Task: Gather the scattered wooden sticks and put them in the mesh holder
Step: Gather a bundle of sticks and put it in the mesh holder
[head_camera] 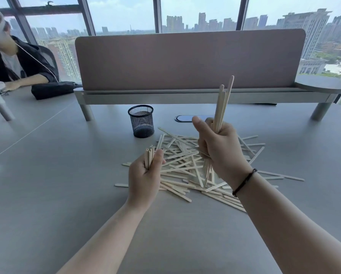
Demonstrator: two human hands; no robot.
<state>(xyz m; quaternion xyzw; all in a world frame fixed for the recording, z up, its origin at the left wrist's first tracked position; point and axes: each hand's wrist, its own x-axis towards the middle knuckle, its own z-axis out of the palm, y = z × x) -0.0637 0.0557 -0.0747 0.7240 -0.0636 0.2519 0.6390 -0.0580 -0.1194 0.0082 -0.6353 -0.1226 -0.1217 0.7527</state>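
A loose heap of pale wooden sticks (182, 165) lies on the grey table (66, 194) in front of me. My left hand (145, 177) is closed around a small bundle of sticks whose tips poke up past my thumb. My right hand (219, 149) is raised over the heap and grips several long sticks (224, 103) that stand nearly upright, their lower ends hanging below my fist. The black mesh holder (141, 121) stands upright behind the heap, to its left. It looks empty.
A pink desk divider (185, 60) on a raised shelf runs across the back. A cable port (184, 118) sits in the table right of the holder. Another person (17, 62) sits at the far left beside a black pouch (53, 89).
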